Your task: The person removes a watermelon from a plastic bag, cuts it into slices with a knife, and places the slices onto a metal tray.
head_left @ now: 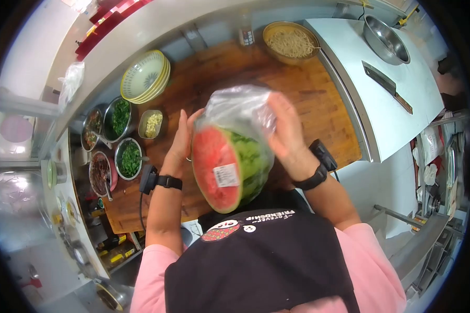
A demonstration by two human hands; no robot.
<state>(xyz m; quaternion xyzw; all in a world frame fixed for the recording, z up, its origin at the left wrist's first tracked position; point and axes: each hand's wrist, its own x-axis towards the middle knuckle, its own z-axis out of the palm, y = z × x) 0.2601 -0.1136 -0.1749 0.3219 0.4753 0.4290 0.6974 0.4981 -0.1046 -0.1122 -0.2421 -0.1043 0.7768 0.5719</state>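
Note:
A cut watermelon (pixel 214 151), red face to the left and striped green rind to the right, is in front of my apron with a white barcode label on it. Clear plastic wrapping (pixel 235 104) covers its upper part, crumpled and blurred at the top. My right hand (pixel 287 130) grips the wrapping at its right edge, thumb and fingers closed on it. On the opposite side, my left hand (pixel 181 135) has its visible fingers stretched out and apart, next to the wrapping's left edge. Some left fingers may be hidden behind it.
Left on the wooden table (pixel 318 104) stand stacked bowls (pixel 145 78), chopped greens (pixel 121 116), minced garlic (pixel 153 125) and a dark mix (pixel 99 175). A noodle bowl (pixel 291 43) stands at the back. Right, a white counter holds a cleaver (pixel 379 78) and a metal bowl (pixel 385 39).

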